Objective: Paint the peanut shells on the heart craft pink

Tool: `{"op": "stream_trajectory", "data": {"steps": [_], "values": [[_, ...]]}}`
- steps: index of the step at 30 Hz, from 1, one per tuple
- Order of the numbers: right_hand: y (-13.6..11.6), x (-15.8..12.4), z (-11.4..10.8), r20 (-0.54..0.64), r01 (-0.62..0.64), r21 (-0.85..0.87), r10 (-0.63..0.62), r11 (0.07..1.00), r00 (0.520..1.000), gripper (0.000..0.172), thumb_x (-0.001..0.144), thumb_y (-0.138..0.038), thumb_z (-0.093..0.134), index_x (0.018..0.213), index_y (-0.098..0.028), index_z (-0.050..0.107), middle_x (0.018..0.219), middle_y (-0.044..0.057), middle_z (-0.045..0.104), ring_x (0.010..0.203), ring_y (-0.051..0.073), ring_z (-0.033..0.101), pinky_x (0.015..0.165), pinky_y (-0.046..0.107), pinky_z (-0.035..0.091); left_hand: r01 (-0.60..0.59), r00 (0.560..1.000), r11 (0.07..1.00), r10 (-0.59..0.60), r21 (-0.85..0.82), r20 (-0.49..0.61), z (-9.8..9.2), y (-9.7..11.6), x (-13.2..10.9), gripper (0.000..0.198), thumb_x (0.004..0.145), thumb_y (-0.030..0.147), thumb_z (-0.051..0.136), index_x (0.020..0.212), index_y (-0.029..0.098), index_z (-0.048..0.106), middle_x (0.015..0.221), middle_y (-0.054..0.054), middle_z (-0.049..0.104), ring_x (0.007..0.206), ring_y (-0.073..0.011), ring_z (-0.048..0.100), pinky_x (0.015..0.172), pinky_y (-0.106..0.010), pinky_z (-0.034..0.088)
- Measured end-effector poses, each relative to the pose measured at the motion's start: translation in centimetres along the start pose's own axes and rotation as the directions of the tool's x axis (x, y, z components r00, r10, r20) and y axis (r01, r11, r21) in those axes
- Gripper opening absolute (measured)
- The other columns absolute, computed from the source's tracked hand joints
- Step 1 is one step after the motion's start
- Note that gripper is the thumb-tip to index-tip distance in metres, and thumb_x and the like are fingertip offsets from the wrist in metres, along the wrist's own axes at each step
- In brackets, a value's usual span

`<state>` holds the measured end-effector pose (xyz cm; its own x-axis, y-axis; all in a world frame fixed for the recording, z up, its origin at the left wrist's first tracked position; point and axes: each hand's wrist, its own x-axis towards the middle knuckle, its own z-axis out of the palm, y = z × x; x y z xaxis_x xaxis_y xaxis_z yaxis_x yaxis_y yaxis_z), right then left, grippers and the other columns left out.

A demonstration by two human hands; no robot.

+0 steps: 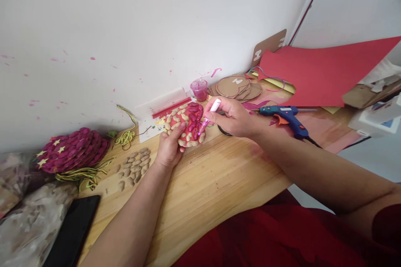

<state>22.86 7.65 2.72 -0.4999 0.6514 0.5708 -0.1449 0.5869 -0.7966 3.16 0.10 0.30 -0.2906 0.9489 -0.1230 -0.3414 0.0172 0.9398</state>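
Note:
My left hand (171, 145) grips the lower left edge of a red craft piece (184, 127) covered with peanuts, holding it tilted above the table. Peanuts on its right part are painted shiny magenta; those on the left keep their tan shells. My right hand (230, 116) is closed around a white-handled paintbrush (215, 105). Its pink tip touches the painted peanuts near the piece's lower right. Behind the piece stands a clear plastic cup (199, 90) stained with magenta paint.
Loose peanuts (135, 167) lie left of my forearm, near stacked magenta peanut pieces (73, 150) with yellow cords. A black phone (73, 231) rests front left. Cardboard discs (233, 86), a blue glue gun (282, 115) and red sheets (319, 73) are at right, against the paint-spotted wall.

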Motion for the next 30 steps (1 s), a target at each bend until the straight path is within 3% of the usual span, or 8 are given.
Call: {"op": "stream_trajectory", "data": {"steps": [3,8,13,17,21,25,30], "values": [[-0.03,0.00,0.07,-0.039,0.006,-0.044,-0.007,0.999,0.999,0.025,0.094,-0.041,0.068,0.092,-0.018,0.062,0.076,-0.001,0.059,0.068,0.012,0.053,0.066,0.027,0.044,-0.001,1.000,1.000,0.001,0.002,0.002,-0.07,-0.01,0.04,0.034,0.062,0.038,0.089,0.071,0.015,0.065,0.053,0.003,0.058,0.034,-0.0061,0.041,0.026,-0.017,0.022],[0.15,-0.02,0.26,-0.008,-0.001,0.031,0.001,1.000,1.000,0.028,0.094,-0.044,0.068,0.092,-0.017,0.060,0.079,-0.001,0.059,0.069,0.011,0.054,0.064,0.027,0.044,-0.001,1.000,1.000,0.001,0.015,0.010,-0.09,-0.10,0.10,0.035,0.062,0.038,0.089,0.070,0.015,0.065,0.053,0.003,0.059,0.034,-0.0063,0.042,0.026,-0.017,0.022],[0.27,-0.04,0.23,-0.082,-0.006,-0.033,0.003,0.999,0.997,0.028,0.094,-0.045,0.068,0.091,-0.018,0.061,0.075,-0.002,0.058,0.066,0.011,0.052,0.063,0.027,0.041,0.003,1.000,1.000,-0.003,0.001,0.006,-0.03,-0.01,0.13,0.036,0.061,0.038,0.090,0.066,0.015,0.062,0.050,0.004,0.055,0.034,-0.0060,0.040,0.026,-0.017,0.021],[0.21,-0.03,0.29,-0.023,-0.005,0.020,0.005,1.000,1.000,0.027,0.094,-0.044,0.068,0.090,-0.018,0.061,0.078,-0.001,0.059,0.068,0.011,0.054,0.064,0.026,0.044,0.005,1.000,1.000,-0.005,0.006,0.002,-0.08,-0.03,0.18,0.034,0.062,0.037,0.089,0.070,0.015,0.064,0.052,0.003,0.058,0.034,-0.0063,0.041,0.026,-0.017,0.022],[0.21,0.00,0.35,-0.080,-0.006,-0.007,0.005,1.000,0.997,0.029,0.094,-0.046,0.068,0.090,-0.018,0.061,0.073,-0.002,0.058,0.066,0.011,0.052,0.063,0.026,0.043,-0.003,1.000,1.000,0.003,0.004,0.000,-0.05,-0.08,0.16,0.035,0.062,0.037,0.089,0.073,0.015,0.065,0.054,0.004,0.058,0.034,-0.0061,0.042,0.026,-0.016,0.021],[0.18,-0.02,0.47,-0.019,-0.030,0.054,0.031,0.998,0.999,0.028,0.094,-0.045,0.068,0.090,-0.019,0.060,0.077,-0.001,0.058,0.068,0.011,0.054,0.064,0.026,0.045,-0.001,1.000,1.000,0.001,-0.001,0.005,0.01,-0.14,0.12,0.035,0.062,0.037,0.089,0.073,0.015,0.065,0.054,0.003,0.059,0.034,-0.0059,0.042,0.026,-0.016,0.022],[0.37,0.01,0.58,-0.091,-0.026,0.023,0.028,0.999,0.995,0.026,0.094,-0.043,0.068,0.091,-0.019,0.060,0.073,-0.002,0.057,0.065,0.011,0.051,0.061,0.026,0.042,0.003,1.000,1.000,-0.003,-0.008,-0.009,-0.17,-0.25,0.18,0.034,0.062,0.036,0.090,0.070,0.015,0.064,0.050,0.004,0.056,0.033,-0.0058,0.040,0.026,-0.017,0.023]]}}
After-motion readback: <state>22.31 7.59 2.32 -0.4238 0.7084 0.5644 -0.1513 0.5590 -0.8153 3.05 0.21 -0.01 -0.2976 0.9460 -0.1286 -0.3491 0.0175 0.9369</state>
